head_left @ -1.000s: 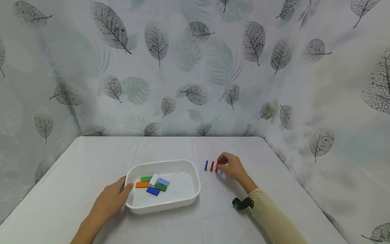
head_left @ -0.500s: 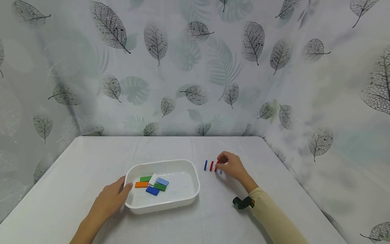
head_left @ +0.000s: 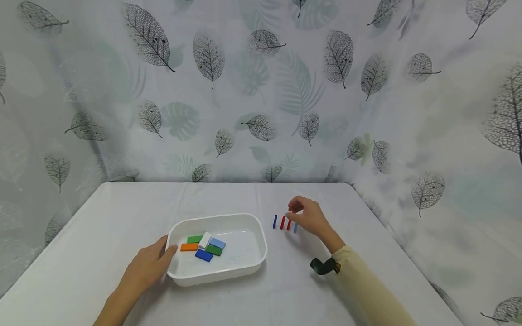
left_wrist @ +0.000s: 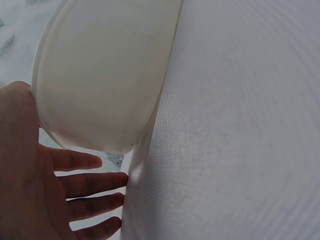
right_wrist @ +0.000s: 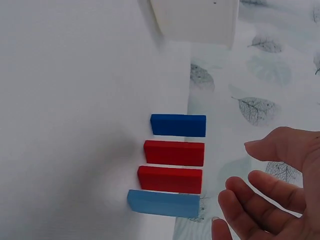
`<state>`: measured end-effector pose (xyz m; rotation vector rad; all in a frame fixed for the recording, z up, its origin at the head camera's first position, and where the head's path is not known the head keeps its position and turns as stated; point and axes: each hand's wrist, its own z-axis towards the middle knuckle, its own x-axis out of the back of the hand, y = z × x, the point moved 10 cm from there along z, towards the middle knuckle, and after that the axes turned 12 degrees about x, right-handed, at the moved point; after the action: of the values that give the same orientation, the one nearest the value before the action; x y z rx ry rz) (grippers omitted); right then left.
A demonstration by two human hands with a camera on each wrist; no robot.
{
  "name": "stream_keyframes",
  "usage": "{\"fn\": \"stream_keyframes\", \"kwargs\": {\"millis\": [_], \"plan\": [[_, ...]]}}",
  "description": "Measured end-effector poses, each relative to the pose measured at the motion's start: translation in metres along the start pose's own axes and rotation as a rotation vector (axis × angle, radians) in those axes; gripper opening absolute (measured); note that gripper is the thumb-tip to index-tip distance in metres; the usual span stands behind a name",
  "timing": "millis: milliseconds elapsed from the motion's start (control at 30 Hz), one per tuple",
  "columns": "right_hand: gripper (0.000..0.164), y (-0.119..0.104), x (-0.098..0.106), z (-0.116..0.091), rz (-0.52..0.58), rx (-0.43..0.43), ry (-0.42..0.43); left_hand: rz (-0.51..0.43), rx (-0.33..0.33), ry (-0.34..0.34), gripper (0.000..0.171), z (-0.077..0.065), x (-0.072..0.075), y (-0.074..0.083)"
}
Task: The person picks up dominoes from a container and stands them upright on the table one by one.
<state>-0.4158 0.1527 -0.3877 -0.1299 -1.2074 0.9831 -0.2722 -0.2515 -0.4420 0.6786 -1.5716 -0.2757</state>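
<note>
A white plastic tub sits left of centre on the table. My left hand grips its left end, thumb hooked over the rim and fingers outside, spread in the left wrist view. Right of the tub, several coloured dominoes stand upright in a row: dark blue, red, another red and light blue. Just above the row is my right hand, holding nothing. The right wrist view shows its thumb and fingers apart, beyond the dominoes' top ends.
Inside the tub lie several flat dominoes: orange, green, white, light blue and dark blue. A white cloth covers the table. Leaf-patterned curtains rise at its back and sides.
My right hand has let go of the second red domino, its fingers parting, and has lifted slightly up and away. The domino stays upright in the row. My left hand keeps its place.
</note>
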Motion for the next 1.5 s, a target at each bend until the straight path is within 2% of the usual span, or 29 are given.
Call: {"fn": "stream_keyframes", "kwargs": {"millis": [300, 500, 633, 1067, 1500], "plan": [[0.022, -0.037, 0.006, 0.013, 0.022, 0.089, 0.0, 0.003, 0.008, -0.002, 0.068, 0.001, -0.001, -0.001], [0.023, -0.06, -0.001, 0.02, 0.015, 0.138, -0.031, 0.003, 0.01, -0.008, 0.069, 0.001, -0.002, -0.001], [0.024, -0.075, -0.009, 0.025, 0.007, 0.155, -0.057, 0.003, 0.011, -0.009, 0.069, 0.001, -0.002, -0.001], [0.023, -0.129, -0.045, 0.037, -0.012, 0.295, -0.165, 0.004, 0.01, -0.013, 0.069, 0.0, -0.001, 0.0], [0.02, -0.154, -0.084, 0.037, 0.012, 0.296, -0.267, 0.004, 0.015, -0.011, 0.068, 0.0, -0.001, 0.0]]}}
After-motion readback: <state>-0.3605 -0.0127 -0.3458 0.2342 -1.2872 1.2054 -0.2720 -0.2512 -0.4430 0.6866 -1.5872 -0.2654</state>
